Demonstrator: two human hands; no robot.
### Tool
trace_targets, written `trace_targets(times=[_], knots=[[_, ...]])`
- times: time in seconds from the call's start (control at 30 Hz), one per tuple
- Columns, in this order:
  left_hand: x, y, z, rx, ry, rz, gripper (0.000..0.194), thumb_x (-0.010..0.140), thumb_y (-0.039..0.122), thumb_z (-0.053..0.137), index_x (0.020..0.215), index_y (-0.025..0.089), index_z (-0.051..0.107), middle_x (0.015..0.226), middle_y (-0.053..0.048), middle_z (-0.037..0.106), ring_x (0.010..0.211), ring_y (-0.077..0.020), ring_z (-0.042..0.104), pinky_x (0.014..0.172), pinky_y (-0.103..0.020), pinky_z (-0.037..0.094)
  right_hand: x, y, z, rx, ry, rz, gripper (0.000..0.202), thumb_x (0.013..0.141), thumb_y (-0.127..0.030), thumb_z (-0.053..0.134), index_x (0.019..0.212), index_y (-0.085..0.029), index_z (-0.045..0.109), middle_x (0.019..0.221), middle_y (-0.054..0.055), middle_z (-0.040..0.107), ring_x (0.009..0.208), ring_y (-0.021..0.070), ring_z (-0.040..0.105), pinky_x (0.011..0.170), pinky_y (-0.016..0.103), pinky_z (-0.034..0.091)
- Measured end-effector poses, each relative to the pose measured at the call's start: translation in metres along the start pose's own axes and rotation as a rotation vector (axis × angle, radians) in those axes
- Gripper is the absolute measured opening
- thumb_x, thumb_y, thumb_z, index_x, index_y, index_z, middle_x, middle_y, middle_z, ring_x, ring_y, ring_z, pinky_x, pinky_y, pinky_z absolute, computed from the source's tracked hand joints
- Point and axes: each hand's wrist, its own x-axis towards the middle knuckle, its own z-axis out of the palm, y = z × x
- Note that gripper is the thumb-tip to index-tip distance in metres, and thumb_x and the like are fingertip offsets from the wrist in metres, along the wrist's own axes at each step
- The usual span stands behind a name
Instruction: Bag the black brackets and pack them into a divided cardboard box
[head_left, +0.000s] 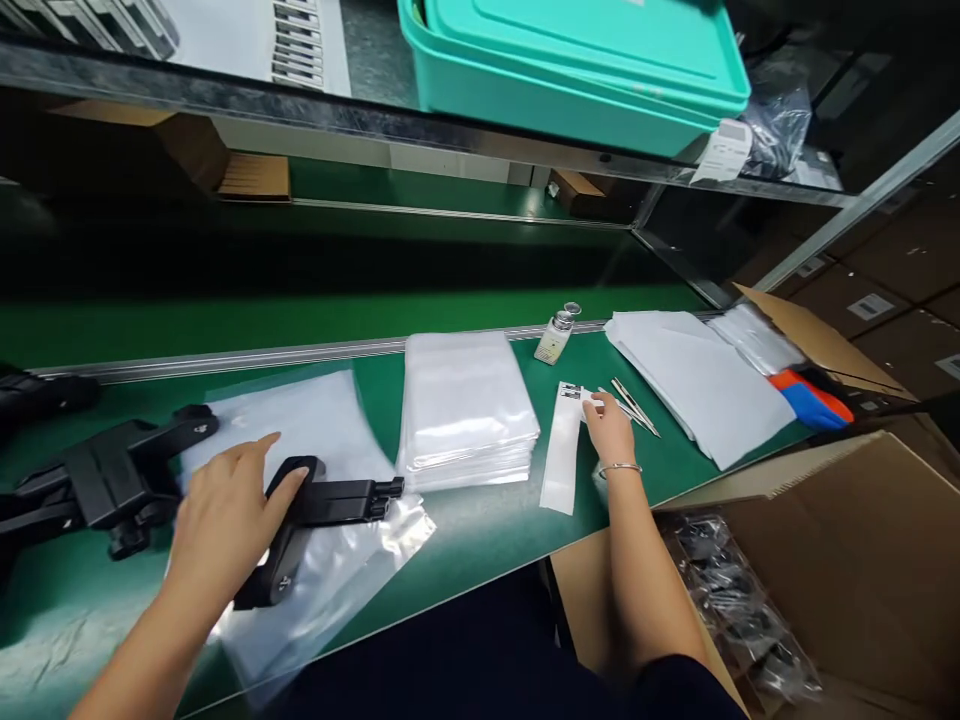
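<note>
My left hand [229, 510] is on a black plastic bracket [337, 503], thumb across it and index finger stretched out; the other fingers are partly hidden. The bracket lies on clear plastic bags over a white sheet [315, 400]. Another black jointed mount [112, 475] sits to its left. My right hand [611, 432], with a bracelet at the wrist, pinches the top end of a white label strip [559, 465] bearing small black print. Tweezers [636, 408] lie just beyond those fingers. Between my hands is a stack of clear plastic bags [469, 410].
A small glass bottle [555, 337] stands behind the strip. White sheets [697, 380] lie at right, near a red-and-blue item [812, 398]. An open carton [840, 540] with bagged black parts is at lower right. A shelf overhead bears a teal bin [555, 110] and label sheets [298, 45].
</note>
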Motion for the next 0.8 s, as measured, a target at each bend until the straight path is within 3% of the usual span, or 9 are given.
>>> trace_targets(times=[0.1, 0.2, 0.3, 0.43, 0.5, 0.57, 0.63, 0.7, 0.8], knots=[[-0.005, 0.039, 0.002, -0.097, -0.047, 0.104, 0.046, 0.084, 0.048, 0.047, 0.12, 0.022, 0.059, 0.12, -0.011, 0.061, 0.11, -0.0338, 0.058, 0.08, -0.041, 0.053, 0.016, -0.001, 0.014, 0.088, -0.02, -0.018, 0.031, 0.076, -0.032, 0.056, 0.101, -0.016, 0.063, 0.071, 0.006, 0.064, 0.068, 0.022, 0.058, 0.068, 0.034, 0.045], [-0.005, 0.081, 0.013, -0.314, -0.176, 0.14, 0.036, 0.086, 0.048, 0.048, 0.108, 0.026, 0.065, 0.113, -0.006, 0.066, 0.099, -0.0266, 0.063, 0.071, -0.032, 0.052, 0.006, -0.014, 0.022, 0.22, -0.053, -0.099, 0.032, 0.079, -0.031, 0.051, 0.105, -0.015, 0.061, 0.075, 0.003, 0.063, 0.069, 0.0178, 0.057, 0.068, 0.03, 0.047], [-0.007, 0.119, 0.027, -0.527, -0.31, 0.181, 0.032, 0.087, 0.045, 0.052, 0.107, 0.025, 0.067, 0.109, -0.007, 0.069, 0.102, -0.026, 0.063, 0.08, -0.033, 0.051, -0.032, -0.03, 0.018, 0.442, -0.096, -0.241, 0.03, 0.083, -0.035, 0.054, 0.106, -0.017, 0.062, 0.086, 0.004, 0.066, 0.078, 0.0164, 0.06, 0.073, 0.03, 0.048], [-0.011, 0.158, 0.047, -0.814, -0.582, 0.283, 0.047, 0.083, 0.032, 0.061, 0.129, 0.027, 0.055, 0.119, -0.006, 0.068, 0.111, -0.0247, 0.061, 0.092, -0.035, 0.048, -0.095, -0.048, 0.004, 0.623, -0.225, -0.325, 0.023, 0.084, -0.033, 0.063, 0.104, -0.023, 0.066, 0.09, 0.004, 0.068, 0.078, 0.0165, 0.063, 0.07, 0.03, 0.051], [-0.013, 0.169, 0.055, -0.918, -0.663, 0.273, 0.051, 0.081, 0.027, 0.063, 0.131, 0.025, 0.051, 0.116, -0.008, 0.069, 0.106, -0.0229, 0.064, 0.091, -0.034, 0.048, -0.115, -0.053, -0.001, 0.654, -0.238, -0.342, 0.02, 0.083, -0.032, 0.065, 0.102, -0.024, 0.067, 0.09, 0.004, 0.069, 0.077, 0.0166, 0.064, 0.068, 0.03, 0.053], [-0.014, 0.174, 0.061, -0.994, -0.64, 0.222, 0.048, 0.08, 0.025, 0.064, 0.126, 0.022, 0.051, 0.106, -0.008, 0.07, 0.094, -0.0198, 0.065, 0.084, -0.031, 0.048, -0.125, -0.056, -0.006, 0.681, -0.2, -0.355, 0.018, 0.083, -0.031, 0.066, 0.1, -0.025, 0.067, 0.089, 0.003, 0.07, 0.076, 0.0165, 0.065, 0.067, 0.029, 0.054], [-0.016, 0.175, 0.062, -1.056, -0.617, 0.21, 0.051, 0.078, 0.027, 0.068, 0.125, 0.022, 0.05, 0.094, -0.005, 0.068, 0.084, -0.0168, 0.063, 0.075, -0.027, 0.047, -0.127, -0.056, -0.009, 0.691, -0.186, -0.363, 0.018, 0.083, -0.029, 0.066, 0.101, -0.026, 0.067, 0.088, 0.003, 0.07, 0.076, 0.0165, 0.066, 0.066, 0.029, 0.054], [-0.019, 0.175, 0.06, -1.103, -0.671, 0.225, 0.055, 0.077, 0.03, 0.07, 0.128, 0.023, 0.05, 0.088, -0.002, 0.065, 0.078, -0.0152, 0.061, 0.071, -0.025, 0.045, -0.126, -0.056, -0.01, 0.699, -0.229, -0.378, 0.017, 0.084, -0.028, 0.066, 0.101, -0.026, 0.066, 0.087, 0.002, 0.07, 0.076, 0.0164, 0.066, 0.066, 0.028, 0.055], [-0.024, 0.176, 0.057, -1.117, -0.724, 0.17, 0.04, 0.079, 0.03, 0.068, 0.118, 0.021, 0.059, 0.077, 0.0, 0.063, 0.071, -0.0138, 0.058, 0.068, -0.025, 0.043, -0.124, -0.058, -0.008, 0.675, -0.265, -0.426, 0.018, 0.087, -0.029, 0.063, 0.104, -0.026, 0.064, 0.085, 0.001, 0.069, 0.074, 0.0158, 0.065, 0.065, 0.029, 0.054]])
